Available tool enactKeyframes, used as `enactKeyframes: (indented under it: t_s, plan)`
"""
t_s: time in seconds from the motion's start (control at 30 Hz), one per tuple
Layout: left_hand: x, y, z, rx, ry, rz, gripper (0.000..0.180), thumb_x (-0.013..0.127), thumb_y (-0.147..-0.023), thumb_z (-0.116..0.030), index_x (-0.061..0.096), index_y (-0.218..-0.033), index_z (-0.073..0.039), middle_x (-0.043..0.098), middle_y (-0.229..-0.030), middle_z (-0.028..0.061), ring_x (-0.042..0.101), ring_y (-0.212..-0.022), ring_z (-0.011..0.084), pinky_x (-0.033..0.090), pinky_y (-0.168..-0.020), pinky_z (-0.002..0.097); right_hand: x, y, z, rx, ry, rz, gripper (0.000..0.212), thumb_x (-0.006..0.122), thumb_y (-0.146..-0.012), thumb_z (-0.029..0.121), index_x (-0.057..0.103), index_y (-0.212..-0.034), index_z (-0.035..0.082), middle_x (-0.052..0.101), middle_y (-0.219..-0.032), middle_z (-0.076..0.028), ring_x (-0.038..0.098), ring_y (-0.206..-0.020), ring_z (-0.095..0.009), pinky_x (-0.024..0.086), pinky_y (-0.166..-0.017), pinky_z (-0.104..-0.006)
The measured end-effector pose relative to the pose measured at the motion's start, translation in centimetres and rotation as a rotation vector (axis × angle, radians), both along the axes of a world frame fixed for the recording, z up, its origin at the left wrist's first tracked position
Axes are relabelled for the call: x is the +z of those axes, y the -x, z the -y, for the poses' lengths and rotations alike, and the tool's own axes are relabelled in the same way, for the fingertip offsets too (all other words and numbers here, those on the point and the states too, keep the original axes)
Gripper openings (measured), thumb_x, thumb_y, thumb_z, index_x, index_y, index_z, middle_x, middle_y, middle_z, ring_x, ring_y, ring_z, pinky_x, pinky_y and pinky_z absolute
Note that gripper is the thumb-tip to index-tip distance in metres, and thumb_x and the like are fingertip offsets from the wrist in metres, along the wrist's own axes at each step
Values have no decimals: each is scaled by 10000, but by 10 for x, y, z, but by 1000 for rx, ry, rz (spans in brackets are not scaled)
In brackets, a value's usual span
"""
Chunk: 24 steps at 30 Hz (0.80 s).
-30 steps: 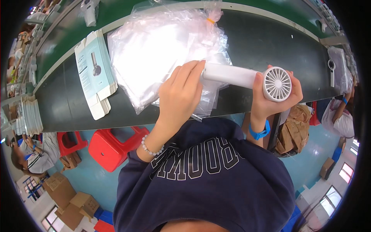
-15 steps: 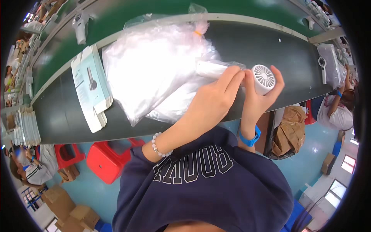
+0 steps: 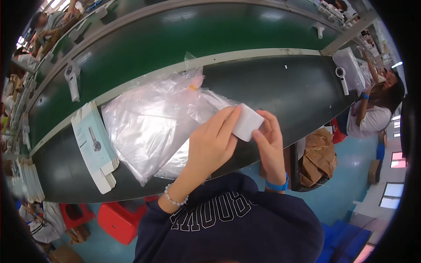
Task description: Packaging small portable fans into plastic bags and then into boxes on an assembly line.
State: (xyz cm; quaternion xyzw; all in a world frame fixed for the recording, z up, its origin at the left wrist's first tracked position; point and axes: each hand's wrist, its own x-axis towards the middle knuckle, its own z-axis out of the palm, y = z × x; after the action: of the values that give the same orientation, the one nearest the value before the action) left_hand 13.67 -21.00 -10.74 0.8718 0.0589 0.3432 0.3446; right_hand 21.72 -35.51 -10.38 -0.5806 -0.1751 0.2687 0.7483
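Both my hands are closed on a white handheld fan point(image 3: 248, 123) held over the dark work surface. My left hand point(image 3: 211, 136) grips its near left side, and the fingers of my right hand point(image 3: 271, 147) curl around its right edge and underside. The smooth side of the round head faces up; its grille is out of sight. Beyond my left fingers lies clear plastic film point(image 3: 215, 98) with something whitish in it, partly hidden. Left of it sits a large pile of clear plastic bags point(image 3: 144, 118), tied with an orange band.
Flat pale blue-and-white cartons point(image 3: 94, 147) lie left of the bags, and a carton stack point(image 3: 28, 179) stands farther left. A green conveyor belt point(image 3: 245, 30) runs behind the rail, carrying a bagged white fan point(image 3: 72, 81). At right, a co-worker point(image 3: 372, 103) sits near another white fan point(image 3: 342, 81).
The fan head has been turned, so its grille no longer shows. My hands have shifted left and nearer in the picture, while the whole view has tilted to show more of the belt.
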Motion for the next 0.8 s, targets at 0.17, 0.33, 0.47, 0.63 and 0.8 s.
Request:
enactKeyframes:
  t_s: [0.17,0.33,0.47,0.63,0.8]
  plan:
    - [-1,-1,-6,56,-101,10,516,629,-654,66,611,-1163,-19,605,-1081,92,637,-834,260,523,-658,325,-8,1,-10,-52,25,139,478,614,-835,-52,441,-1278,0,540,-1173,-100,558,-1024,-148,460,-864,-278]
    - [-2,-3,-5,-6,-84,60,496,601,-687,108,611,-1168,-9,599,-1074,108,625,-844,259,522,-687,342,-11,2,-12,-113,99,270,457,626,-830,-48,462,-1254,-5,551,-1170,-105,563,-1017,-144,471,-843,-263]
    - [-9,-5,-7,-46,-103,123,517,572,-668,95,576,-1181,35,574,-1100,112,609,-848,249,521,-687,316,-4,7,-14,-150,63,158,456,621,-834,-48,455,-1258,-4,547,-1181,-115,565,-1021,-145,471,-857,-267]
    - [-3,-2,-8,-38,-126,89,496,599,-676,64,586,-1170,22,578,-1093,104,607,-843,250,517,-680,315,-5,9,-12,-231,18,28,462,610,-849,-40,434,-1275,-3,541,-1189,-127,569,-1022,-146,475,-881,-279]
    - [0,-2,-3,-5,-53,71,486,618,-676,45,592,-1160,12,582,-1081,103,605,-854,250,514,-682,315,-15,15,-10,-246,71,202,460,648,-817,-26,482,-1245,6,551,-1174,-93,563,-1030,-147,447,-860,-271]
